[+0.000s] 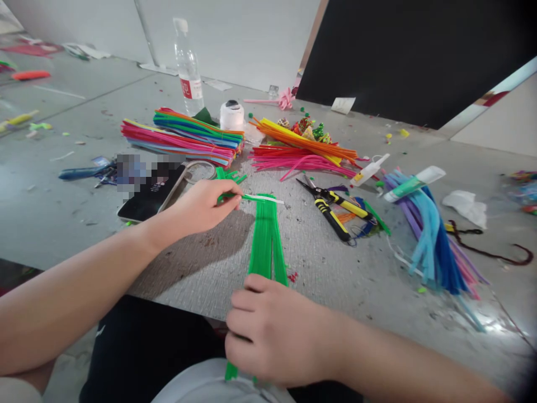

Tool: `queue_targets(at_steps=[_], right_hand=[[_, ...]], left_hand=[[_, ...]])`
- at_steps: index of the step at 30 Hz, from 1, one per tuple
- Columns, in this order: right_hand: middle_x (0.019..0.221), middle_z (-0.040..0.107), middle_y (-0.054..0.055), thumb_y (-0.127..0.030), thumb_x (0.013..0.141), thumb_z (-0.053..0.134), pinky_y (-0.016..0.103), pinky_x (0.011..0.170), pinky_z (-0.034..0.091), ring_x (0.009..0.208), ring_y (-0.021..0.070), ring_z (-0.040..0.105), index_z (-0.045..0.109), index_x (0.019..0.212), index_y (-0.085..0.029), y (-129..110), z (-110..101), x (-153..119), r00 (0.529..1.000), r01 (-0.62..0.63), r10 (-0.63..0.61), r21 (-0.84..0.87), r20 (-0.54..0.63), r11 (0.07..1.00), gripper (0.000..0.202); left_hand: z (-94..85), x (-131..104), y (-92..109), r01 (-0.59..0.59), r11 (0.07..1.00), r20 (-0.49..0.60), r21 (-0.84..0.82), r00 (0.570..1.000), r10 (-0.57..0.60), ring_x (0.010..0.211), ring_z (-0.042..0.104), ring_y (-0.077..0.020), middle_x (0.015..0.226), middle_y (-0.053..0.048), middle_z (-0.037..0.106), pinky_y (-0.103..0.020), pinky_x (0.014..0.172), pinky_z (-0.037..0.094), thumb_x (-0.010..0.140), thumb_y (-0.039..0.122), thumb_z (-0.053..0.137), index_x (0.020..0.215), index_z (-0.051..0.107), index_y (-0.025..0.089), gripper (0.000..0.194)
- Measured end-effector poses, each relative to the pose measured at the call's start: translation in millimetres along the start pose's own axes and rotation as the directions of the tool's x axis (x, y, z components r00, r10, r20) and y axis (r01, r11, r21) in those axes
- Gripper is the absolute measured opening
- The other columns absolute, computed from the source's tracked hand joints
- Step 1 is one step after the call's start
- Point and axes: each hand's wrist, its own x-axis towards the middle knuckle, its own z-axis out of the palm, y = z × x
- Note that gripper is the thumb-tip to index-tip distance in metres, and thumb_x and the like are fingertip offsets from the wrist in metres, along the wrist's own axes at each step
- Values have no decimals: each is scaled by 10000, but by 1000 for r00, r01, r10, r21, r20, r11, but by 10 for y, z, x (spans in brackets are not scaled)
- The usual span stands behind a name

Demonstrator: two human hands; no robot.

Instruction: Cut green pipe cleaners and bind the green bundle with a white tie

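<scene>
A bundle of green pipe cleaners (265, 238) lies lengthwise at the table's near edge, its far end flat on the table. My right hand (283, 330) is closed over the near part of it, and short green ends stick out below the fingers. At the far end, my left hand (205, 206) pinches a thin strip (266, 198), green near the fingers and white at its tip, which crosses over the bundle. More short green pieces (229, 174) show just beyond the left fingers.
Left of centre lie a phone (153, 193) and a clear bottle (188, 73). Colourful pipe cleaner bundles (180, 140) are at the back. Yellow-black pliers (333, 210), a glue tube (413, 184) and blue and purple pipe cleaners (432, 235) lie to the right.
</scene>
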Motion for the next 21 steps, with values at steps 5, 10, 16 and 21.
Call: queue_targets(at_steps=[5,10,16,21], right_hand=[[652,505,-18,-141,960,623,369,644,302,650,171,424,684,719,-185,-20,11,-21,971,-4,-17,-88,-240,996,252],[620,508,-12,-121,973,566,372,604,330,611,166,386,760,810,-128,54,-103,-84,913,-50,2,-109,-407,993,254],[646,547,-17,-136,995,612,351,630,374,657,156,438,735,807,-155,144,-103,-141,905,-190,106,-168,-412,967,225],[650,573,-16,-166,998,661,338,608,374,654,149,467,713,779,-159,175,-105,-179,904,-208,108,-207,-413,956,225]], left_hand=[[16,-24,-14,-10,989,104,-149,994,26,702,627,-136,878,-9,775,-279,676,454,1029,330,509,981,641,198,193],[32,-27,-2,31,907,297,-420,949,105,784,680,-150,892,-28,757,-298,744,529,1024,293,483,1003,581,203,134],[-41,-29,51,75,898,437,-433,889,136,698,578,-124,790,5,641,-257,663,459,1013,301,501,957,605,191,161],[-94,-66,58,-53,951,528,-303,822,214,866,614,-146,971,-21,683,-254,756,461,1029,339,509,1095,678,193,233]])
